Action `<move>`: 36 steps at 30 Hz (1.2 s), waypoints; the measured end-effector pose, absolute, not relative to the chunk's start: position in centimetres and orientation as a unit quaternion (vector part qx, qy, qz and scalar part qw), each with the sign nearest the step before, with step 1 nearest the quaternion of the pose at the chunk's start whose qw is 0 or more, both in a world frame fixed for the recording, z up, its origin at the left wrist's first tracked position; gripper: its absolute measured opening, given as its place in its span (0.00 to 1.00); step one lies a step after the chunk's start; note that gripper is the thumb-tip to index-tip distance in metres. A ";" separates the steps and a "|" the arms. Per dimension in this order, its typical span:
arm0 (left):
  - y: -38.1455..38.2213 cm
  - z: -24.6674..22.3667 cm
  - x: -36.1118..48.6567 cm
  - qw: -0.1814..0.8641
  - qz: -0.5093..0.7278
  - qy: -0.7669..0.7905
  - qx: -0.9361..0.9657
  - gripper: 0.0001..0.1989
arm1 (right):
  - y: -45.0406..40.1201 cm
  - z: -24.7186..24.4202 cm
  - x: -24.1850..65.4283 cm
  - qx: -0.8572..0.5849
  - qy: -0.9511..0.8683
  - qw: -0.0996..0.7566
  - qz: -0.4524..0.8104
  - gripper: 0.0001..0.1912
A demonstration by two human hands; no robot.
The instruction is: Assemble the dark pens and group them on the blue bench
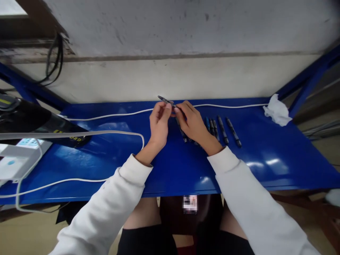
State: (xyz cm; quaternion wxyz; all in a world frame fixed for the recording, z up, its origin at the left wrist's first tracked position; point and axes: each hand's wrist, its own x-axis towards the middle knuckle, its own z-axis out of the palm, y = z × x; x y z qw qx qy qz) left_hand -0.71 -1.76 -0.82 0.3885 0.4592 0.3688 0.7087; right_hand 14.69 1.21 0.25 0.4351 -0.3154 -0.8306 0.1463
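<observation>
Above the blue shelf, my left hand pinches a dark pen, its tip pointing up and to the left. My right hand closes its fingers on the other end of the same pen. Beneath and beside my right hand lie several more pens; one pen shows partly below its fingers. To the right, a dark pen and another pen rest apart on the shelf, near a blue pen. My right hand hides part of this group.
The blue shelf stands against the wall. White cables cross its left side, near a black cylinder with yellow lettering and a white power strip. Crumpled white tissue lies at the right end.
</observation>
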 end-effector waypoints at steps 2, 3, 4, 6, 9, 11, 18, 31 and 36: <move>-1.7 -0.4 -1.1 0.395 0.705 0.372 0.458 0.17 | 1.1 0.2 14.5 -0.324 -0.827 0.431 0.159 0.20; -1.7 -0.2 -1.3 0.397 0.706 0.369 0.457 0.16 | 1.1 0.1 14.4 -0.326 -0.826 0.429 0.165 0.22; -1.6 0.0 -1.4 0.400 0.707 0.364 0.456 0.16 | 1.0 -0.1 14.3 -0.328 -0.825 0.428 0.172 0.22; -1.6 0.3 -1.6 0.404 0.711 0.354 0.454 0.16 | 0.9 -0.3 14.2 -0.331 -0.823 0.424 0.184 0.23; -1.6 0.3 -1.8 0.409 0.713 0.348 0.451 0.16 | 0.8 -0.5 14.2 -0.337 -0.824 0.413 0.193 0.24; -1.5 0.1 -1.9 0.411 0.711 0.350 0.450 0.18 | 0.8 -0.5 14.1 -0.338 -0.826 0.408 0.193 0.24; -1.5 0.4 -2.3 0.439 0.694 0.347 0.453 0.21 | 0.7 -0.3 14.1 -0.343 -0.821 0.417 0.187 0.25; -1.5 0.6 -2.4 0.407 0.699 0.403 0.429 0.17 | 0.6 0.0 14.5 -0.346 -0.813 0.421 0.206 0.31; -1.6 0.7 -2.2 0.395 0.703 0.409 0.427 0.16 | 0.7 0.0 14.6 -0.338 -0.814 0.429 0.197 0.33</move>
